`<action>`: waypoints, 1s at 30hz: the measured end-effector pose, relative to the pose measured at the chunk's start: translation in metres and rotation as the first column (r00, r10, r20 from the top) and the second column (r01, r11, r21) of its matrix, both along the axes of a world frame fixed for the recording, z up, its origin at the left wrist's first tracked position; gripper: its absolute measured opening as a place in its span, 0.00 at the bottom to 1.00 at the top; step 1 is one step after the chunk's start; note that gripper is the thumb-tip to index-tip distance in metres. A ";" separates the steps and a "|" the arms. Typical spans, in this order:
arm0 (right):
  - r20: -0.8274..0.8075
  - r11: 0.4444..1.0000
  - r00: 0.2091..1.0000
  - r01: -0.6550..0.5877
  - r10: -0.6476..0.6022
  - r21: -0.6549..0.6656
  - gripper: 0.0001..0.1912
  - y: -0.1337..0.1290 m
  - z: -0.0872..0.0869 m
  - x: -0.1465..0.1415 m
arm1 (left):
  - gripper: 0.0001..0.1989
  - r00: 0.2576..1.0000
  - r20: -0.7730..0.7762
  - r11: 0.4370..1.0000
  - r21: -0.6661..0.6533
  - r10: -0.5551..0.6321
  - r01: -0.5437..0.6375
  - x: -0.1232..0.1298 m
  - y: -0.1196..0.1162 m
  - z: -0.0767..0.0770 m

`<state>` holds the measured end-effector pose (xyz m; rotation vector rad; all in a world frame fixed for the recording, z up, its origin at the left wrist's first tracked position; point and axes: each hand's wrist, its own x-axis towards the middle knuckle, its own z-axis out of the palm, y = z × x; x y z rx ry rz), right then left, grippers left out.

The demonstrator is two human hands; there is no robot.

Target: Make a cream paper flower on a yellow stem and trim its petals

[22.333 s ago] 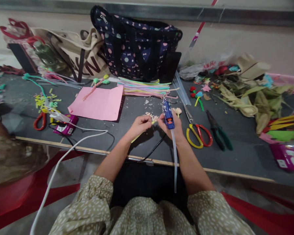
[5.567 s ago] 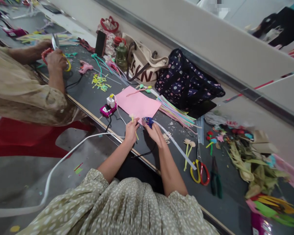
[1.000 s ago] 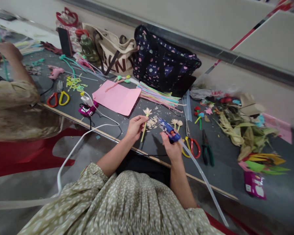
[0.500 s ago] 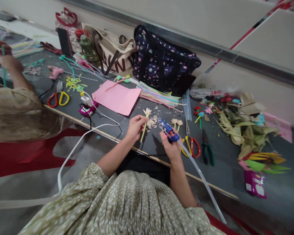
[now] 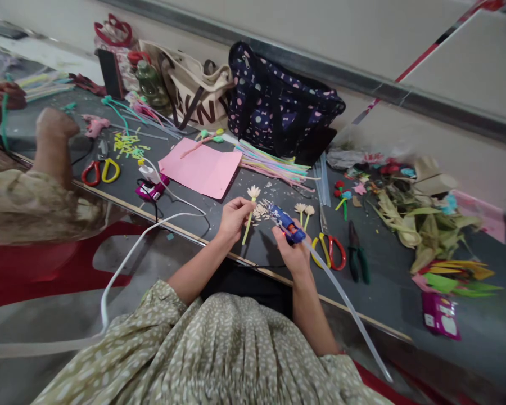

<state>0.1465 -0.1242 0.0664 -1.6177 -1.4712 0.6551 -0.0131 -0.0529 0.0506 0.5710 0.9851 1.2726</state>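
Between the fingertips of my left hand (image 5: 235, 218) is the green stem of a small cream craft flower (image 5: 253, 193), its bloom upright above my fingers. My right hand (image 5: 294, 250) is wrapped round a blue hot glue gun (image 5: 287, 224). The nozzle points up and left, a little right of the flower. A long clear glue stick (image 5: 349, 309) trails from the gun's back end. Small cream pieces (image 5: 260, 212) lie on the table between the flower and the nozzle. Behind my right hand lie two more cream flowers (image 5: 304, 209).
Red-and-yellow scissors (image 5: 336, 253) and green-handled pliers (image 5: 358, 261) lie right of my right hand. Pink paper (image 5: 200, 167), pipe cleaners (image 5: 274, 164) and a dotted bag (image 5: 278, 107) stand behind. A white cable (image 5: 152, 228) crosses the table edge. A co-worker's hand (image 5: 57, 124) is at left.
The co-worker's nearer hand has moved right and down, away from the other hand, which still holds a green strip. My own hands, the flower and the glue gun have barely moved.
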 end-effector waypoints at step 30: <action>0.020 0.997 0.999 -0.035 0.033 0.066 0.13 -0.001 -0.001 -0.002 | 0.13 1.000 0.000 0.998 0.060 -0.026 0.026 -0.001 -0.004 -0.005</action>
